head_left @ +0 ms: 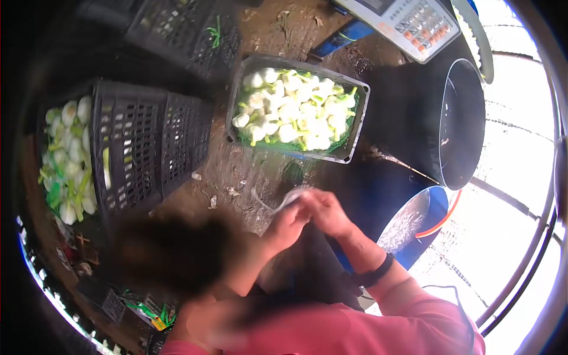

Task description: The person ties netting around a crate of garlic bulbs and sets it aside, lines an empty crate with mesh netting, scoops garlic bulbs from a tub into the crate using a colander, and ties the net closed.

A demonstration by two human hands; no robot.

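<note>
My left hand [287, 226] and my right hand [326, 214] meet at the middle, fingertips pinched together. Between them is a thin pale strip [264, 202] that curves out to the left; its exact kind is too blurred to tell. Beyond the hands stands a black crate [362, 121] lined with green net, filled with white bulbs [290, 112] with short green stems. The hands are apart from this crate.
Stacked black crates [133, 142] stand at the left, with more bulbs [70, 154] beside them. A scale [408, 26] is at the top right. A large dark barrel [463, 127] and a blue tub of water [408, 222] stand at the right. A dark blurred shape covers the lower left.
</note>
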